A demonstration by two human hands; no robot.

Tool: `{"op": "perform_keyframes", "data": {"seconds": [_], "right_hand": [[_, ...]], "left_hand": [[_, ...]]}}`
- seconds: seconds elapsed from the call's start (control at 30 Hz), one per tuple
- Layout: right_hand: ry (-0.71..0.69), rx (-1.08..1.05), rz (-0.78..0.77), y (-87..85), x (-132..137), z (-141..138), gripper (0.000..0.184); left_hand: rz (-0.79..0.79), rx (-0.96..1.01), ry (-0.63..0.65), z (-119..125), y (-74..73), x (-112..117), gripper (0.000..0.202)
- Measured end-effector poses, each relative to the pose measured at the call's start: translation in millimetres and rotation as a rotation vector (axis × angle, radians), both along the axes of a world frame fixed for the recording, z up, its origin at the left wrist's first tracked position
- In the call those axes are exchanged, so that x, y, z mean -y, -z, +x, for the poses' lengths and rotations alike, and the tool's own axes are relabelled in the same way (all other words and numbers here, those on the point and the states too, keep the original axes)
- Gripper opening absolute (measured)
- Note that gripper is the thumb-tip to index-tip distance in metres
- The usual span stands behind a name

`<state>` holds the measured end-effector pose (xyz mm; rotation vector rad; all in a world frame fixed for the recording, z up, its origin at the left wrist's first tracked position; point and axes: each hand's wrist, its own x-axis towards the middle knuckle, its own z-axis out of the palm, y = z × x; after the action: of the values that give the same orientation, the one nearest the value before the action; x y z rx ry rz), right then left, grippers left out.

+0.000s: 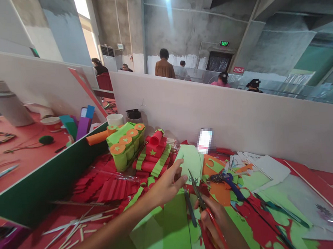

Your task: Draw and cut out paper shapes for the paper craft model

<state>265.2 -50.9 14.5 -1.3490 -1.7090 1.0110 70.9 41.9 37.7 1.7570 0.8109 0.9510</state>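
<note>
My right hand (214, 215) grips a pair of scissors (198, 197) with red handles. Its dark blades point up and away from me, slightly parted. My left hand (171, 182) reaches forward with fingers stretched and apart, holding nothing that I can see. Just beyond its fingertips lies a pale green paper sheet (189, 160) with small dark star outlines drawn near its lower edge. A dark, slim tool (190, 209), perhaps a knife, rests on green paper (175, 227) between my forearms.
Left of centre stand green paper rolls with orange star tops (125, 142) and a red paper model (154, 151). A blue glue gun (232, 184) lies among orange and red scraps. Wooden sticks (66, 243) are scattered left. White partitions (210, 106) and a green one (45, 177) border the table.
</note>
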Motion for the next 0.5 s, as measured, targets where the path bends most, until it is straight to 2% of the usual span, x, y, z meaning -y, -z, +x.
{"op": "perform_keyframes", "data": {"seconds": [0.27, 0.5], "right_hand": [[-0.012, 0.003, -0.018, 7.1, -3.8, 2.9, 0.07], [-0.021, 0.035, 0.009, 5.4, -1.8, 3.4, 0.069]], "left_hand": [[0.015, -0.072, -0.003, -1.5, -2.3, -1.2, 0.05], [0.031, -0.074, -0.038, -1.1, -3.4, 0.5, 0.048]]}}
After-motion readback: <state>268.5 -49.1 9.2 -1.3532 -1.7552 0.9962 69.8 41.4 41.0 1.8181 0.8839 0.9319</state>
